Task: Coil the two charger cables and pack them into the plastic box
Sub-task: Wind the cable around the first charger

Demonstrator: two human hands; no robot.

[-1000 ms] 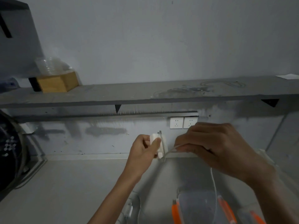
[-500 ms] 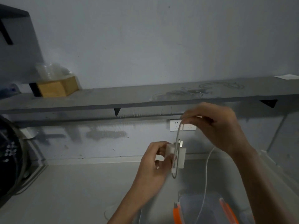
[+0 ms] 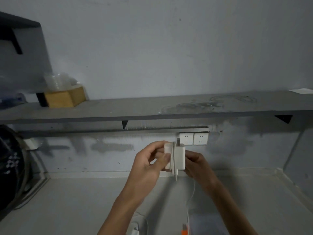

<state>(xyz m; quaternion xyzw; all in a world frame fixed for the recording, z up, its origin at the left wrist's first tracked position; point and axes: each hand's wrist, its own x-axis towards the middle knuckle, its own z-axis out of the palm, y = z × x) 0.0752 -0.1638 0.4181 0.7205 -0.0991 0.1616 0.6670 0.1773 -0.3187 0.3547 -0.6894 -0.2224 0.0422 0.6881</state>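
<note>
My left hand (image 3: 147,164) grips a white charger block (image 3: 177,156) in front of the wall, its thumb pressing on the block's front. The charger's white cable (image 3: 173,161) is looped lengthwise round the block. Just to the right of the block, my right hand (image 3: 197,165) pinches that cable, whose loose part (image 3: 191,199) hangs down toward the plastic box (image 3: 203,221). The translucent box with its orange latch (image 3: 185,231) lies at the bottom edge, partly hidden by my right forearm. A second white charger with its cable (image 3: 136,225) lies on the counter under my left forearm.
A grey shelf (image 3: 152,109) runs across the wall above my hands and carries a wooden box (image 3: 65,98). Two white wall sockets (image 3: 194,139) sit just behind the charger. A dark round object (image 3: 11,167) stands at the left edge of the pale counter (image 3: 76,204).
My right hand has come down from socket height to behind the block, laying the cable round it. The left hand has lifted the block slightly.
</note>
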